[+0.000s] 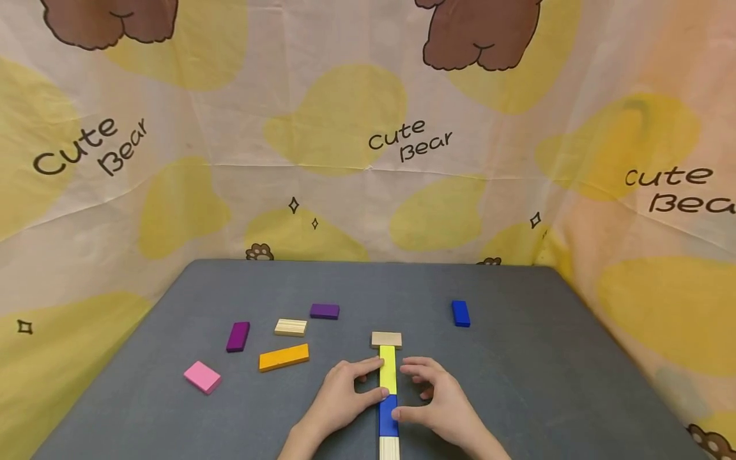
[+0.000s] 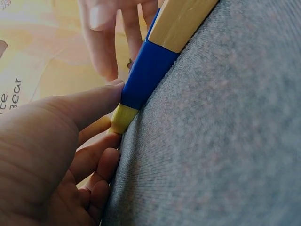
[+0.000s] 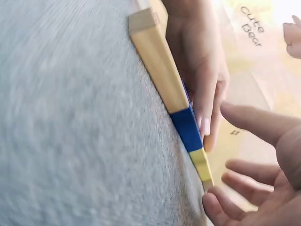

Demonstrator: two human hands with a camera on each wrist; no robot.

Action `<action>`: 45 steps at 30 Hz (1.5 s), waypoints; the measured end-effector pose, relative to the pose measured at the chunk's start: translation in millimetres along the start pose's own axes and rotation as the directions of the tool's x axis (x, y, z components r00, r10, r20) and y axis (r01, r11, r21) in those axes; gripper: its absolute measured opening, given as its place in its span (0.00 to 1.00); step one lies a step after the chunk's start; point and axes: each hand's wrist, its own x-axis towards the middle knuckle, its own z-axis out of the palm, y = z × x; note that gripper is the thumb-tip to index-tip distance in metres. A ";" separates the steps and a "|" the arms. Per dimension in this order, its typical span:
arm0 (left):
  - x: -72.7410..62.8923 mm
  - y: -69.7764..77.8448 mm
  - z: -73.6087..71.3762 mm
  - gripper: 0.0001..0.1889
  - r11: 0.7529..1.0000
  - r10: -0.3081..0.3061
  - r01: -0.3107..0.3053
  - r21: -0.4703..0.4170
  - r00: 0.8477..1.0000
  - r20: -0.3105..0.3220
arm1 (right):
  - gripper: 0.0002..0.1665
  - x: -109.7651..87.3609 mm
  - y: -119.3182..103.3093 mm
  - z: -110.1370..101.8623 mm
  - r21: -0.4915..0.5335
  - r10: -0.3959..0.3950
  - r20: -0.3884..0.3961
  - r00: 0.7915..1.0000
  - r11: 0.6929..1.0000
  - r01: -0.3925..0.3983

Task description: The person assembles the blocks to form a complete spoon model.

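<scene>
A row of flat blocks runs away from the person: a plain wood block (image 1: pixel 389 448), a blue block (image 1: pixel 388 418) and a yellow block (image 1: pixel 388 367). Across its far end lies a second plain wood block (image 1: pixel 386 339). On the row's left side my left hand (image 1: pixel 345 393) touches it, thumb tip near the blue-yellow joint and index fingertip by the yellow block. My right hand (image 1: pixel 439 402) is on the other side, fingers spread and apart from the yellow block, its thumb tip close to the blue block (image 3: pixel 187 128). No block is held in the right hand.
Left on the grey table (image 1: pixel 517 364) lie a pink block (image 1: pixel 202 377), an orange block (image 1: pixel 284 358), a magenta-purple block (image 1: pixel 238 337), a striped wood block (image 1: pixel 291 328) and a purple block (image 1: pixel 324 311). Another blue block (image 1: pixel 460 314) is at the back right. Printed cloth (image 1: pixel 345 191) surrounds the table.
</scene>
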 end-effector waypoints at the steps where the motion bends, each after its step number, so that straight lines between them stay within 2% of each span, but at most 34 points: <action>1: 0.1 0.3 -0.3 0.28 1.000 0.001 -0.001 0.002 1.000 0.000 | 0.40 0.8 2.1 -0.3 -0.007 -0.009 0.016 1.000 1.000 0.009; 9: -1.2 0.2 -1.7 0.28 1.000 0.000 0.000 0.004 1.000 -0.002 | 0.44 0.1 11.2 -7.2 0.008 -0.028 0.121 0.992 1.000 0.027; 19: -3.2 -1.1 0.1 0.28 1.000 0.002 -0.002 -0.012 1.000 0.007 | 0.46 -5.2 9.7 -2.6 0.007 -0.014 0.225 0.974 1.000 0.013; 39: -1.2 0.7 2.4 0.28 1.000 0.023 -0.023 -0.001 1.000 -0.014 | 0.51 -5.8 3.4 1.9 -0.099 0.064 0.236 0.970 0.994 -0.042; 45: -0.5 2.5 2.3 0.28 1.000 0.028 -0.028 0.000 0.999 -0.018 | 0.53 -5.1 5.1 2.4 -0.120 0.053 0.238 0.970 0.993 -0.025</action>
